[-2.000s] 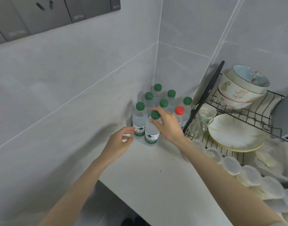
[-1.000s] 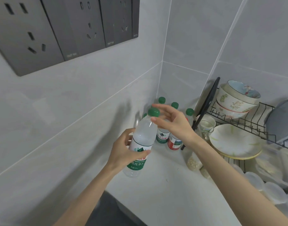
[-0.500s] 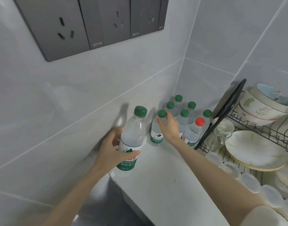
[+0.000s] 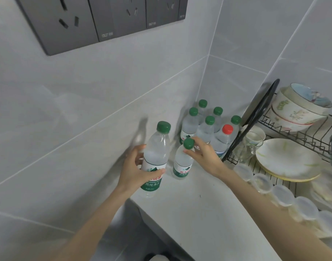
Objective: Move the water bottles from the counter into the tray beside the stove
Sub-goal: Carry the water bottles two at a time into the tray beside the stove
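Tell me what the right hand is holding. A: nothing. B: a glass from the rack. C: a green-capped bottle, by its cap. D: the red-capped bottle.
C: the right hand pinches the green cap of the small bottle.

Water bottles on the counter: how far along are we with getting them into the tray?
Nothing shows as done: neither tray nor stove is in view. In hand: the left hand grips one lifted green-capped bottle, and the right hand pinches a second bottle at its cap; it looks to be standing on the counter. Left: six bottles clustered in the corner, one red-capped.
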A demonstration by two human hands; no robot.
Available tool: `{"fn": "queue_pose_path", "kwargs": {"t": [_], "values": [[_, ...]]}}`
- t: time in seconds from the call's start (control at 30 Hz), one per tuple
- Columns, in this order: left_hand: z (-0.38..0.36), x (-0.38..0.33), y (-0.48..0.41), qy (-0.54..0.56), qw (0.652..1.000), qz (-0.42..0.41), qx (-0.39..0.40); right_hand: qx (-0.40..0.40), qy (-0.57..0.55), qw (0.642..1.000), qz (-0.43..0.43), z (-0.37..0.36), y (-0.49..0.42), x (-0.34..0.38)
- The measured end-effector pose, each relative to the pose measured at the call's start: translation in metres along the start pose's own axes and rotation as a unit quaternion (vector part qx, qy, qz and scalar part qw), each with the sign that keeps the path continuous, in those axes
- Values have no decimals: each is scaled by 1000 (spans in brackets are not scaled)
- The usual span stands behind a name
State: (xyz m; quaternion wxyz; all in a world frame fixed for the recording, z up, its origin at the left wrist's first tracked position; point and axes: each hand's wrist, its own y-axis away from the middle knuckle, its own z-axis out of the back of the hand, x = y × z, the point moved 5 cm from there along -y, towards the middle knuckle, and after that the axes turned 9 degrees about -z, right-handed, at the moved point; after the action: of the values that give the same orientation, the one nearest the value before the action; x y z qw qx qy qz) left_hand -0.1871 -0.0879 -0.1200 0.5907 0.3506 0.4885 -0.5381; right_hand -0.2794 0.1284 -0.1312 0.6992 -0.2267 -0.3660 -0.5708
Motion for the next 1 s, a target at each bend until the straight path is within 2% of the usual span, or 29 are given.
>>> {"fn": "queue_pose_path", "kwargs": {"t": [0.1, 0.3, 0.47, 0.67, 0.9, 1.0], "values": [[-2, 0, 0, 7, 1000, -3, 2, -14, -31, 999, -19, 2, 8, -7], [2, -3, 2, 41, 999, 18, -6, 13, -126, 987, -104, -21, 18, -23], [8, 1, 6, 53, 998, 35, -10, -64, -193, 967, -153, -46, 19, -34], [12, 3, 8, 45, 998, 38, 25, -131, -165, 965, -158, -46, 22, -26], [7, -19, 1, 51, 997, 10, 64, -126, -177, 964, -151, -9, 48, -9], [-8, -30, -2, 62, 993, -9, 95, -151, -163, 964, -149, 12, 74, 0]]}}
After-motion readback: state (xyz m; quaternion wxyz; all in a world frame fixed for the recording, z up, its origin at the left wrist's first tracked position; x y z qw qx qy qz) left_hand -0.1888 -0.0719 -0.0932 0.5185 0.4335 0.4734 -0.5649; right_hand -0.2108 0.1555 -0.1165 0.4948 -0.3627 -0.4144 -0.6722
